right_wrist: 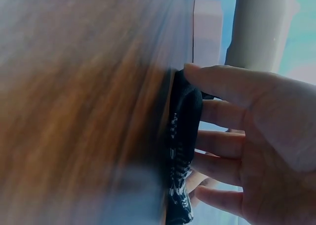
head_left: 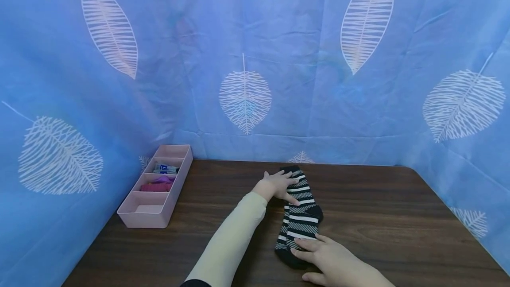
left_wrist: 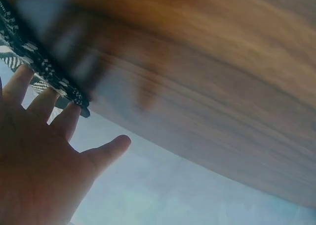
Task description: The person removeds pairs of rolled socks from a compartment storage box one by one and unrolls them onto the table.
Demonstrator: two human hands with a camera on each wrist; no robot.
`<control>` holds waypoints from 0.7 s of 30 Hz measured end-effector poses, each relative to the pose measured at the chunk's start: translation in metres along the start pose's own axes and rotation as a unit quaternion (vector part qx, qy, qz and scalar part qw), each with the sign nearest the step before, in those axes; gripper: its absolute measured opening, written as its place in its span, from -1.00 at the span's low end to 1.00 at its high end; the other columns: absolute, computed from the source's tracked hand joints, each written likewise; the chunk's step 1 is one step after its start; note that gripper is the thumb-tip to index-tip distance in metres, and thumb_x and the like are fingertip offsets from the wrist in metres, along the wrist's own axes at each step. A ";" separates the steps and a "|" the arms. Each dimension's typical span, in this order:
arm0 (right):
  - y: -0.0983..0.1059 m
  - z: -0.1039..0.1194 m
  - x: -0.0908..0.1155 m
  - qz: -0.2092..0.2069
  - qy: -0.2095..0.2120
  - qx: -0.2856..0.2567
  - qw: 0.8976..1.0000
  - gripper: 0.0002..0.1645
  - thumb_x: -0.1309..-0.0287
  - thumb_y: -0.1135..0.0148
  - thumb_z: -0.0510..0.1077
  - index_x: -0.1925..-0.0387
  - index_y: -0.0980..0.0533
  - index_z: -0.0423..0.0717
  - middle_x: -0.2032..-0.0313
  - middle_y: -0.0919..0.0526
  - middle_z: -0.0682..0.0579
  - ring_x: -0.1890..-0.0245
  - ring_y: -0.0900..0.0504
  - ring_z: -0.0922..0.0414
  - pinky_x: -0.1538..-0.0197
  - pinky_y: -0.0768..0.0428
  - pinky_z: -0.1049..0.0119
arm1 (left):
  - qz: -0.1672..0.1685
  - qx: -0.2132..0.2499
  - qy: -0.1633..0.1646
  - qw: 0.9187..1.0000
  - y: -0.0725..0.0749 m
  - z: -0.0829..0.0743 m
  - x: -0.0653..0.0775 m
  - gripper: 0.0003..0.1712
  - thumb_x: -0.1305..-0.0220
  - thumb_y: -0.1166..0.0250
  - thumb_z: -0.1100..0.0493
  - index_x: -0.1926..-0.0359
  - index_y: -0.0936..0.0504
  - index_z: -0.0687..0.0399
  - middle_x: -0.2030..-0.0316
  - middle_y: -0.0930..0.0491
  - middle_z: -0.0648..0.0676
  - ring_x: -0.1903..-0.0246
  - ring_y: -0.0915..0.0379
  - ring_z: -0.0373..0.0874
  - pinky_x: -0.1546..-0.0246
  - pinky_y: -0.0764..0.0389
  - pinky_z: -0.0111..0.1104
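Note:
A pair of black socks with white stripes (head_left: 302, 223) lies lengthwise on the table, one sock mostly over the other, cuffs toward the back. My left hand (head_left: 277, 185) rests its spread fingers on the cuff end. Over the toe end, my right hand (head_left: 334, 258) lays its extended fingers on the fabric. In the left wrist view, straight fingertips meet the edge of the socks (left_wrist: 47, 69), the thumb held out to the side. The right wrist view shows the thumb at the black toe (right_wrist: 186, 104) and the other fingers loosely straight along the sock.
A pink divided box (head_left: 175, 198) stands at the left of the brown wooden table (head_left: 378, 216). Its middle compartments hold a grey-blue bundle (head_left: 165, 168) and a pink and purple bundle (head_left: 158, 186). A blue leaf-print curtain (head_left: 295, 101) hangs around the table's back and sides.

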State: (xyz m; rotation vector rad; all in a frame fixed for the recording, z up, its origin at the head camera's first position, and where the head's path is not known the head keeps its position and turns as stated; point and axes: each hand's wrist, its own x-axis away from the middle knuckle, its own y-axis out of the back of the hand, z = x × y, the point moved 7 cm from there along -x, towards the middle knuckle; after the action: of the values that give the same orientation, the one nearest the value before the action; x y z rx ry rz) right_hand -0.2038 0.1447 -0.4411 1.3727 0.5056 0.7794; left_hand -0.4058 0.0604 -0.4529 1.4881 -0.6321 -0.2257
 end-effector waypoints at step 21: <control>-0.003 -0.040 0.055 -0.024 -0.092 -0.080 0.992 -0.41 -0.22 -0.09 0.36 -0.16 -0.55 0.20 -0.22 -0.56 -0.03 -0.18 -0.54 -0.15 -0.06 -0.56 -0.14 | 0.001 -0.012 -0.011 1.000 0.007 -0.062 -0.020 -0.04 -0.11 -0.05 -0.59 -0.49 0.00 -0.55 -0.55 0.12 -0.17 -0.55 0.22 -0.16 -0.46 -0.02 0.12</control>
State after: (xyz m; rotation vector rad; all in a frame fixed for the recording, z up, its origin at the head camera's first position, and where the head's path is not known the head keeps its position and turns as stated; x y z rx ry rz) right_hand -0.1958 0.2118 -0.4438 1.2634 0.3236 0.6339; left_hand -0.3916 0.1239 -0.4490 1.4637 -0.6476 -0.2473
